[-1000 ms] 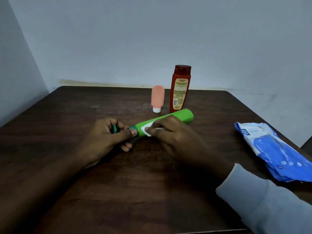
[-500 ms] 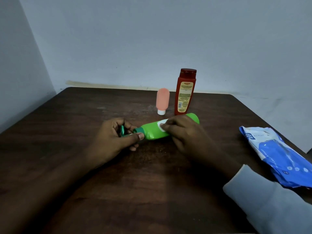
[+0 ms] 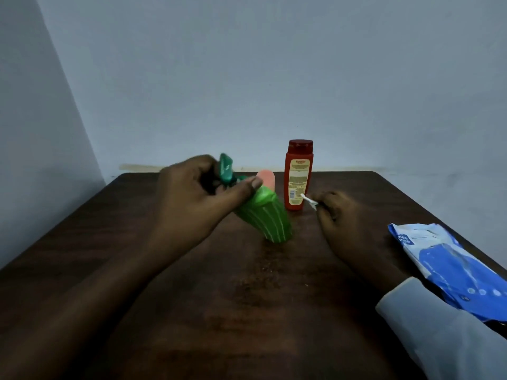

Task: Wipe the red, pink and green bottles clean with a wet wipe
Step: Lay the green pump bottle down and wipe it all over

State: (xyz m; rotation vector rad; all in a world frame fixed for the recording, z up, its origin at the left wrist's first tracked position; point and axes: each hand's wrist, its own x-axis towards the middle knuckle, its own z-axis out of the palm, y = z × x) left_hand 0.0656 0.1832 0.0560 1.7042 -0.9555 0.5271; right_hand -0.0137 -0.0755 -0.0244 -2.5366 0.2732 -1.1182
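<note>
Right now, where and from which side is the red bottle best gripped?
Grip the red bottle round its middle, probably from the right: it stands upright, and the pink bottle and the tilted green bottle in the left hand crowd its left.

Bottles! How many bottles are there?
3. The green bottle is tilted, held at its cap end by the left hand. The pink bottle stands behind it, mostly hidden. The red bottle stands upright to the right of the pink one.
</note>
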